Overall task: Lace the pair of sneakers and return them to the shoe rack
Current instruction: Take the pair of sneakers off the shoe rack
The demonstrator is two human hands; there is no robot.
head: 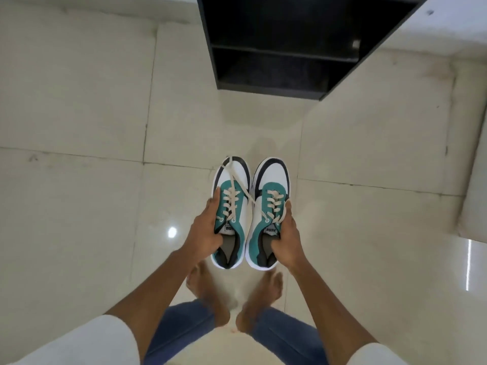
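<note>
I hold a pair of white, teal and black sneakers side by side above the tiled floor, toes pointing away from me. My left hand (204, 233) grips the left sneaker (233, 204) at its collar, thumb inside the opening. My right hand (286, 238) grips the right sneaker (268, 204) the same way. Beige laces cross both shoes; loose lace ends (232, 177) lie over the left sneaker's toe. The black shoe rack (287, 51) stands ahead at the top of the view, its shelves dark and bare where visible.
Glossy cream floor tiles (87, 122) spread all around. My bare feet (210, 293) and blue jeans show below the shoes. A white wall or ledge (448, 25) runs along the right of the rack, and another pale edge sits at far right.
</note>
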